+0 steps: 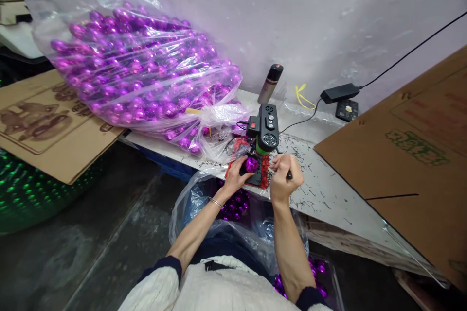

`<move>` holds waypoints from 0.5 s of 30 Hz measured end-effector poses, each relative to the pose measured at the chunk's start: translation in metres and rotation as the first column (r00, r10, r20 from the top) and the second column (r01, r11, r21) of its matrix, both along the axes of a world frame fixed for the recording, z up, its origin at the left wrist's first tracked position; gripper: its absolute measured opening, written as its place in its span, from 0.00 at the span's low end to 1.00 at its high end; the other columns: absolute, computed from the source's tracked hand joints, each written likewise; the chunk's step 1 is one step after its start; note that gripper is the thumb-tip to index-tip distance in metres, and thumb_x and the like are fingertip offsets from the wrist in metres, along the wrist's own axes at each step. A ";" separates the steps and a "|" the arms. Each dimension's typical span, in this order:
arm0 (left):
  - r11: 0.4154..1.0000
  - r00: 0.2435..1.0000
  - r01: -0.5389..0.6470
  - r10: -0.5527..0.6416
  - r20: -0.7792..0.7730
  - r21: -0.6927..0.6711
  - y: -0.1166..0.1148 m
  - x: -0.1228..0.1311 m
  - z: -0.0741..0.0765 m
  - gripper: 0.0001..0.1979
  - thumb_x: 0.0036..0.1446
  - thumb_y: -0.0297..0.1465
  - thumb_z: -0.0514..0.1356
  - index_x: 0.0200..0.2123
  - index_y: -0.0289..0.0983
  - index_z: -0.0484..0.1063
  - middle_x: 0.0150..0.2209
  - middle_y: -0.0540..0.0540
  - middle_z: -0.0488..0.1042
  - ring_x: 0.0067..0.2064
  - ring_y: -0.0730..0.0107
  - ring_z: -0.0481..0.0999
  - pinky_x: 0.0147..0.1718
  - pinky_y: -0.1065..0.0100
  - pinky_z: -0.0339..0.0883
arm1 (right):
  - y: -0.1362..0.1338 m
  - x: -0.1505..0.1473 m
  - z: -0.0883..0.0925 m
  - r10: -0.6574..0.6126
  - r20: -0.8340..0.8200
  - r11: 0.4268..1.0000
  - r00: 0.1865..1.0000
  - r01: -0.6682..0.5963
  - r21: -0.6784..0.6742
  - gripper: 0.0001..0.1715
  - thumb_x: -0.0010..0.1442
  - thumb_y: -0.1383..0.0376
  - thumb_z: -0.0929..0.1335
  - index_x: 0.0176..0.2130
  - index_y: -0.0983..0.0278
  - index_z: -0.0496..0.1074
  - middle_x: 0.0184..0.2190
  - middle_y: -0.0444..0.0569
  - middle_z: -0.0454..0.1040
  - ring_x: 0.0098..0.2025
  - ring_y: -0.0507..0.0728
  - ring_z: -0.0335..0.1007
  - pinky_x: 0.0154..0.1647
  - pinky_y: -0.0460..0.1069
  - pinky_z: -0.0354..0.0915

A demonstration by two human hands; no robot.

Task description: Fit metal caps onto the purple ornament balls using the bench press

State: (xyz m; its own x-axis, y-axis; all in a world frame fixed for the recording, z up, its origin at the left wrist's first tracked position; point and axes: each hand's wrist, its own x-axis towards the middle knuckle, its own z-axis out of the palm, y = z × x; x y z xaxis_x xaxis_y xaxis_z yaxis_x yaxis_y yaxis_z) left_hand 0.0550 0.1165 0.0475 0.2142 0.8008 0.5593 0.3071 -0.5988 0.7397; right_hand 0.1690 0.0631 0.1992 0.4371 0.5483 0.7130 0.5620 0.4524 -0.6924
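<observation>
A shiny purple bauble point(251, 164) is between the thumb and fingers of my left hand point(237, 173), under the head of a small black benchtop press point(269, 126). My right hand point(286, 176) is closed in a fist round the press's lever handle point(289, 175), whose black end pokes out of the fist. The press's dark base point(254, 178) lies on a red mat point(264, 175). Just below the table edge, an open clear plastic bag point(189, 204) holds more purple baubles point(235, 205).
A large clear bag of purple baubles point(146, 68) fills the table's left side. Behind the press stand a spray can point(270, 83) and a power adapter point(340, 93) with its cord. Thin dark bits litter the white table point(328, 194). Cardboard point(412, 155) leans at right.
</observation>
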 end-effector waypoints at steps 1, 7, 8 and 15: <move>0.999 1.000 -0.017 0.018 -0.018 0.046 -0.007 -0.004 -0.001 0.33 0.64 0.38 0.66 0.68 0.40 0.60 0.61 0.34 0.74 0.64 0.51 0.74 0.61 0.48 0.70 | -0.001 0.000 0.008 0.011 -0.001 1.000 1.000 -0.011 -0.010 0.21 0.72 0.61 0.61 0.25 0.60 0.64 0.24 0.42 0.67 0.28 0.51 0.66 0.32 0.49 0.62; 0.963 0.966 0.009 0.061 -0.250 0.269 -0.078 -0.046 -0.014 0.31 0.67 0.36 0.62 0.69 0.42 0.59 0.63 0.32 0.68 0.65 0.50 0.70 0.59 0.48 0.71 | -0.006 0.001 -0.002 0.026 0.093 0.998 0.995 -0.031 0.059 0.20 0.70 0.67 0.61 0.26 0.60 0.66 0.25 0.43 0.69 0.30 0.52 0.69 0.34 0.49 0.63; 0.961 0.959 0.013 0.066 -0.275 0.276 -0.086 -0.052 -0.014 0.33 0.65 0.41 0.63 0.69 0.40 0.59 0.64 0.31 0.67 0.65 0.48 0.70 0.59 0.46 0.70 | -0.006 0.002 -0.007 0.030 0.110 0.997 0.993 -0.038 0.066 0.19 0.70 0.68 0.61 0.26 0.60 0.66 0.25 0.43 0.70 0.30 0.52 0.69 0.34 0.49 0.63; 0.965 0.941 -0.210 0.243 -0.236 0.157 0.001 -0.052 0.026 0.19 0.71 0.30 0.51 0.61 0.36 0.68 0.59 0.32 0.73 0.63 0.53 0.72 0.63 0.49 0.65 | -0.011 0.003 -0.016 0.045 0.167 0.996 0.985 -0.057 0.070 0.17 0.69 0.71 0.62 0.27 0.60 0.66 0.27 0.43 0.72 0.32 0.53 0.70 0.36 0.50 0.63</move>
State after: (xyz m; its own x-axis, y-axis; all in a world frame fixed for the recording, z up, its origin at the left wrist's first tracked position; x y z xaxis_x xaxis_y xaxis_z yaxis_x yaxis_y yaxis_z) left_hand 0.0033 0.1177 0.0734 0.1821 0.7698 0.6117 0.6109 -0.5761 0.5431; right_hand 0.1722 0.0525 0.1833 0.2825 0.5093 0.8129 0.6407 0.5305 -0.5551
